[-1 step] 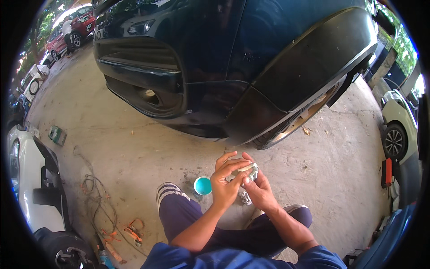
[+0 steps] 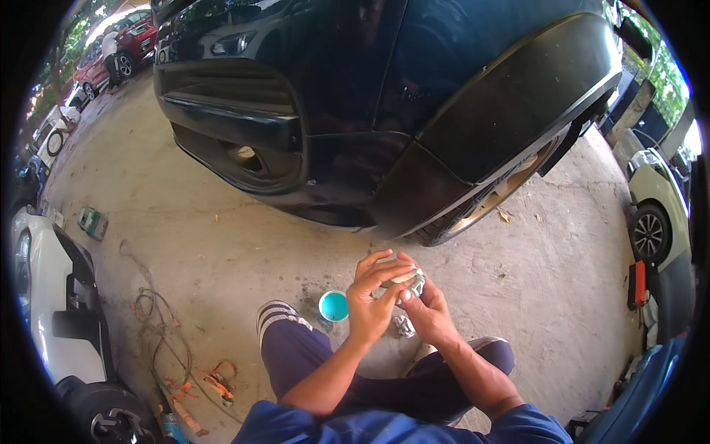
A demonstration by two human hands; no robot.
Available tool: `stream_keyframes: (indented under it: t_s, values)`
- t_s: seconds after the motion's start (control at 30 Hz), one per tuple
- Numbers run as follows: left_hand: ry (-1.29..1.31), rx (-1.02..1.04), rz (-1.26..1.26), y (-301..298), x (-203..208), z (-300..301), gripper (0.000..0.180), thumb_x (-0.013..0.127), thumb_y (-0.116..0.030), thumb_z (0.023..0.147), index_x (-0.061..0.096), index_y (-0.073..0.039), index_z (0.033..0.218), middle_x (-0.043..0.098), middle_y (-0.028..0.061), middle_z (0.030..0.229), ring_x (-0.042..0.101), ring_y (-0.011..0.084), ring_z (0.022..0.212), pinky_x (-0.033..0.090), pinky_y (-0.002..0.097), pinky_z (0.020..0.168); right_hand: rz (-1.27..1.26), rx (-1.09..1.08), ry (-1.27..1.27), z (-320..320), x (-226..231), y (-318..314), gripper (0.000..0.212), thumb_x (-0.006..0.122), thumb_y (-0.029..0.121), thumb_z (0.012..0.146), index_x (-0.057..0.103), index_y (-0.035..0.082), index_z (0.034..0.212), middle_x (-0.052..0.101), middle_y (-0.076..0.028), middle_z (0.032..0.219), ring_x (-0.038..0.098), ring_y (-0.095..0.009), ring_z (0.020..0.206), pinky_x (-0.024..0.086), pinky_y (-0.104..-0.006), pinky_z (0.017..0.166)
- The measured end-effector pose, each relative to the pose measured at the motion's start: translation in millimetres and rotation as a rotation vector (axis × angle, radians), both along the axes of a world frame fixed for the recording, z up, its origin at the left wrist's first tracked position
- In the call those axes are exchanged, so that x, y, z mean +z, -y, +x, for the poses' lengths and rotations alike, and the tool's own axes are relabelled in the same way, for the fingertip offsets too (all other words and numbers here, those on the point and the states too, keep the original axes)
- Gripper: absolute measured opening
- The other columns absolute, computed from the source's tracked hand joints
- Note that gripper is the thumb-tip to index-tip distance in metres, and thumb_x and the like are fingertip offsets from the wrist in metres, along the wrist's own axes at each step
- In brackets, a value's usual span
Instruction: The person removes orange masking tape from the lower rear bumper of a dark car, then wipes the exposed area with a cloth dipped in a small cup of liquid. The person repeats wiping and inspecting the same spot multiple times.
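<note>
My two hands meet between my knees, over the ground in front of a dark blue car (image 2: pixel 347 163). Together they hold a small, crumpled whitish-grey wad (image 2: pixel 416 281); cloth or plastic, I cannot tell which. My left hand (image 2: pixel 371 302) curls its fingers over the near side of it, with thumb bent inward. On the other side, my right hand (image 2: pixel 427 314) pinches it between thumb and fingers, which partly hide it. Just left of my hands, a round white tub (image 2: pixel 333 305) shows bright turquoise inside. Below them lies another crumpled silvery-grey piece (image 2: pixel 403 325).
The car's front wheel (image 2: pixel 481 211) and dark bumper overhang the ground ahead. Cables (image 2: pixel 151 311) and orange straps (image 2: pixel 220 381) lie to the left, near a white car part (image 2: pixel 55 288). A green box (image 2: pixel 93 223) sits farther off; a red object (image 2: pixel 637 284) stands right.
</note>
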State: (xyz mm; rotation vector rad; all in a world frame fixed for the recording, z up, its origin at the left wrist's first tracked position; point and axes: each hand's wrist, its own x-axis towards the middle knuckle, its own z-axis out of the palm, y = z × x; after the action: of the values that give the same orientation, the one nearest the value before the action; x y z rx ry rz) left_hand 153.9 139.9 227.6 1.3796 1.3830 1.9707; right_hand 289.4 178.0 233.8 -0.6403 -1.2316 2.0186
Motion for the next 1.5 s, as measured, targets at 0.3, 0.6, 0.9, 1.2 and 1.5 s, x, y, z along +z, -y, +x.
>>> stream_keyframes:
  t_s: [0.3,0.6,0.9,1.2,1.5]
  values:
    - [0.506,-0.287,-0.184,-3,14,-44,0.017,0.070,0.005,0.095,0.077,0.005,0.112,0.070,0.0089,0.106,0.071,0.0172,0.088,0.060,0.0297,0.081,0.085,-0.243,0.173,4,7,-28,0.040,0.070,0.012,0.095,0.061,0.004,0.133,0.068,-0.004,0.115,0.063,-0.013,0.102,0.054,-0.0304,0.087]
    - [0.631,-0.295,-0.254,-14,17,-60,0.019,0.069,0.003,0.098,0.074,0.005,0.116,0.073,0.0103,0.109,0.073,0.0178,0.096,0.065,0.0338,0.080,0.042,-0.117,0.145,7,12,-36,0.048,0.074,0.014,0.096,0.053,0.006,0.138,0.063,-0.009,0.131,0.062,-0.015,0.114,0.050,-0.0351,0.100]
    - [-0.201,-0.065,-0.005,-11,18,-28,0.030,0.072,0.008,0.090,0.078,-0.005,0.117,0.075,0.0076,0.108,0.070,0.0166,0.095,0.056,0.0318,0.082,-0.084,-0.082,-0.147,2,16,-34,0.059,0.063,0.008,0.104,0.041,0.004,0.159,0.055,-0.011,0.149,0.056,-0.020,0.133,0.044,-0.0350,0.113]
    - [0.233,-0.102,-0.170,-19,-1,-20,0.017,0.074,0.009,0.087,0.073,0.000,0.102,0.072,0.0038,0.099,0.067,0.0094,0.087,0.054,0.0264,0.080,0.373,-0.161,0.266,-1,7,-22,0.051,0.073,0.010,0.099,0.060,0.005,0.147,0.063,-0.011,0.137,0.059,-0.019,0.127,0.046,-0.0328,0.106]
    - [0.729,-0.218,-0.029,-30,-7,-43,0.021,0.062,0.014,0.091,0.058,-0.002,0.105,0.070,0.0117,0.102,0.069,0.0138,0.091,0.059,0.0294,0.083,0.261,-0.235,0.071,-12,13,-16,0.062,0.073,-0.004,0.094,0.051,0.000,0.152,0.066,-0.010,0.130,0.061,-0.018,0.121,0.047,-0.0327,0.106]
